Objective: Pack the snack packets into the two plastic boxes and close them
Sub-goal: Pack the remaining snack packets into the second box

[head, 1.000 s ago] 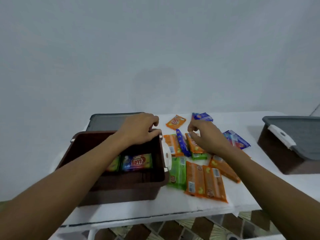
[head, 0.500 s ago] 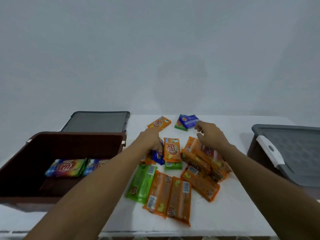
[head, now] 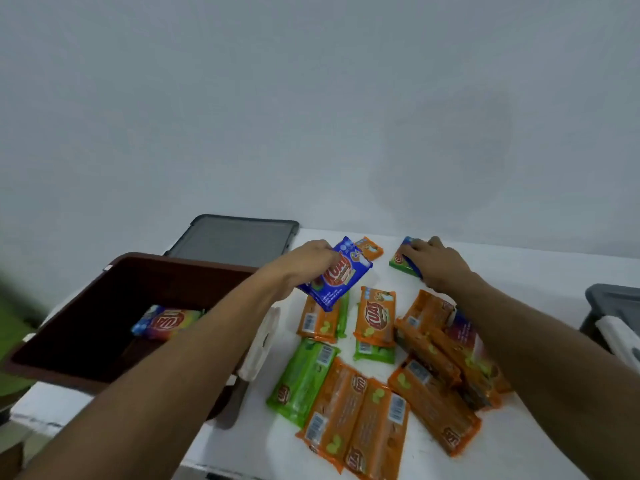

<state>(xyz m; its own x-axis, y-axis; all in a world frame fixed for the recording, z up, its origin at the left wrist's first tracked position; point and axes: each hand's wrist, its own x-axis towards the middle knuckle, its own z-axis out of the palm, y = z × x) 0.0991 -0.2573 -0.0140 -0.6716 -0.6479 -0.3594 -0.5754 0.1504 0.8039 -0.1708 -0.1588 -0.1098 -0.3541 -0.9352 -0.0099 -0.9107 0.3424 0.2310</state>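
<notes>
Pale grey wall behind, white table [head: 519,271] in front of it. At the table's left, open brown box [head: 114,271], white latch [head: 261,344] hanging on its right side. Inside, on the floor of the box, one rainbow packet [head: 166,322] lying flat. Just behind the box, flat on the table, grey lid [head: 235,240]. At the right edge of view, second box [head: 613,303], grey top on, mostly cut off.

Between the two boxes, loose heap [head: 375,315] of orange and green packets: long green one [head: 303,379] near the latch, long orange ones [head: 346,410] side by side at the near edge, more orange overlapping to the right. Beyond the heap, small orange packet [head: 370,249] alone near the wall.

Left hand [head: 311,261] raised above the far end of the heap, to the right of the open box, grasping a blue packet [head: 337,275] by its upper left edge; packet tilted, clear of the table.

Right hand [head: 440,265] down at the far side of the table, well apart from the second box, fingers curled over a small stack [head: 401,263], blue packet on green, thumb at its near edge; stack grasped, resting on the table.
</notes>
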